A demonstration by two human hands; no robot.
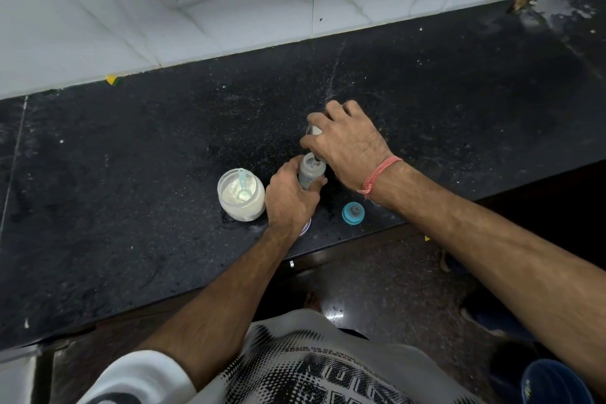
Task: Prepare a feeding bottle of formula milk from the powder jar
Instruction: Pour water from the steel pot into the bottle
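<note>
Evidently a pour: the left hand grips the feeding bottle upright on the bench, steadying its open neck, while the right hand holds a tilted glass above it. Powder jar, scoop inside, stands beside; teal teat cap waits nearby.

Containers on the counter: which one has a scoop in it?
The wide powder jar, standing free left of the left hand. The feeding bottle, narrower, is gripped by that hand and holds no scoop.
</note>
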